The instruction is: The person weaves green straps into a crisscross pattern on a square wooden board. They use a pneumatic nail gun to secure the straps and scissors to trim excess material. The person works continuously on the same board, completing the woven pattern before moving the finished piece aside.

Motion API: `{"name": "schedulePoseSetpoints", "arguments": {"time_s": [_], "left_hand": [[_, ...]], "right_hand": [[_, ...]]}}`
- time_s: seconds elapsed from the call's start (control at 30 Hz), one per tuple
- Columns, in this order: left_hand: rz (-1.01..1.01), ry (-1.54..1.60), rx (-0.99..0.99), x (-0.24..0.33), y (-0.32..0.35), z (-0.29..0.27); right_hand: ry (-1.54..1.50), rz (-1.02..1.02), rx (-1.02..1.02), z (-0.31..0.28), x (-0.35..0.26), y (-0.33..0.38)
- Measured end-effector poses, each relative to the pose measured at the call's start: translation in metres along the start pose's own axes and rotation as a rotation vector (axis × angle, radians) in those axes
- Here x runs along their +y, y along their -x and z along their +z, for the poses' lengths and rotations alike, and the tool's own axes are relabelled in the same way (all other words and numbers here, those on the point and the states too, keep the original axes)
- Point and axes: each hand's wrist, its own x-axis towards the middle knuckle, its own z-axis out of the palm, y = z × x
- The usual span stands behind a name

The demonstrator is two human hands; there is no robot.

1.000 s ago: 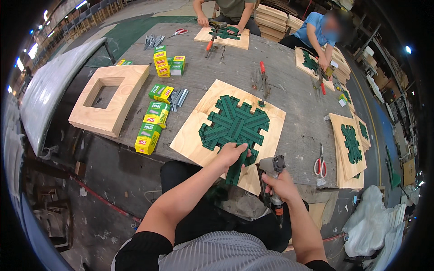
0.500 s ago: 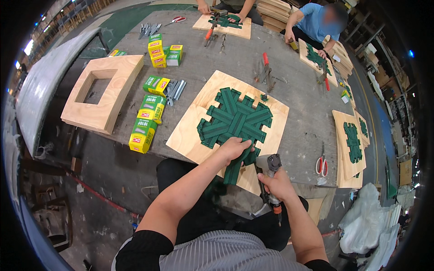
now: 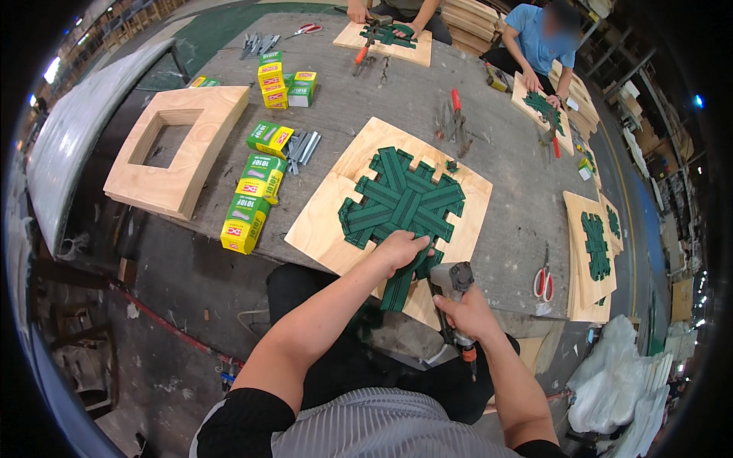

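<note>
The left hand (image 3: 398, 249) lies flat, fingers together, pressing down on the green woven webbing (image 3: 401, 200) where its lower strap runs toward the near edge of the plywood panel (image 3: 328, 214). The right hand (image 3: 458, 309) is clamped round the grip of a pneumatic staple gun (image 3: 452, 284), whose head sits just beside the left hand, at the hanging strap end that drops over the panel's near edge. The panel lies cornerwise at the near edge of the worktop (image 3: 427, 91), its lowest corner overhanging toward the person's lap.

Left of the panel, a row of green and yellow staple boxes (image 3: 252, 200) runs along the worktop's near-left edge, the nearest box right at the rim; loose staple strips (image 3: 301, 146) lie beside them. Further left, a square wooden frame (image 3: 177, 149) fills that corner. Between the boxes and the panel is a narrow strip of bare worktop.

Right of the panel, red-handled scissors (image 3: 543, 281) lie near the worktop's edge, with another webbed panel (image 3: 589, 256) beyond them. Behind the panel, red-handled pliers (image 3: 458, 116) lie on an open stretch of grey surface. At the far edge, another person's hands (image 3: 357, 14) work on a webbed panel, and a person in a blue shirt (image 3: 538, 42) works at the far right
</note>
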Motion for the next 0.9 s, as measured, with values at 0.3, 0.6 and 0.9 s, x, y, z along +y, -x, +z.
{"name": "schedulePoseSetpoints", "arguments": {"time_s": [0.3, 0.6, 0.9], "left_hand": [[0.012, 0.017, 0.018, 0.001, 0.004, 0.003], [0.591, -0.357, 0.241, -0.042, 0.018, 0.007], [1.033, -1.079, 0.437, -0.071, 0.035, 0.059]], "right_hand": [[-0.004, -0.039, -0.037, 0.006, 0.005, 0.001], [-0.446, -0.073, 0.237, -0.046, 0.034, -0.004], [-0.926, -0.036, 0.294, -0.164, 0.100, -0.060]]}}
